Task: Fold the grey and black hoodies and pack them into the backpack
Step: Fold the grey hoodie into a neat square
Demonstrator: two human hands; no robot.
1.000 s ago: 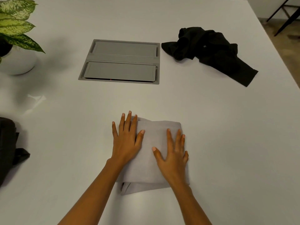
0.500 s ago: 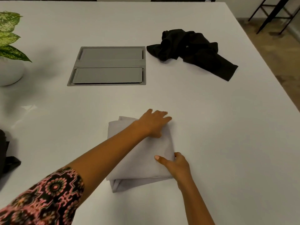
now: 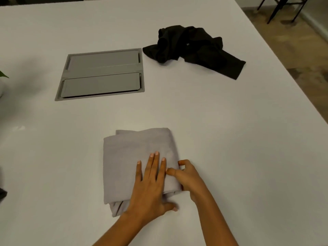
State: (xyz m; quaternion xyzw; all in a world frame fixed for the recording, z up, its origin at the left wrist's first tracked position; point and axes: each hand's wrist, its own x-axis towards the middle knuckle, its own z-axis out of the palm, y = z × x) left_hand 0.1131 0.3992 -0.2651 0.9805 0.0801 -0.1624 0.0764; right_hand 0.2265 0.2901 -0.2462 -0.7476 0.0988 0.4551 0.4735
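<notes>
Fingers [image 3: 154,164] of left hand [image 3: 150,185] lie straight, pressing the folded grey hoodie [image 3: 127,160]; right hand [image 3: 189,178] pinches its right edge. I judge it soft, light, floppy: lift from beneath both sides.

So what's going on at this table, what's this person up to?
A person is folding clothes on a white table. The grey hoodie is already folded into a compact rectangle. The left hand presses flat on top of it and the right hand grips its right edge. The black hoodie lies crumpled at the far side, not yet folded. The backpack is not plainly in view.
</notes>
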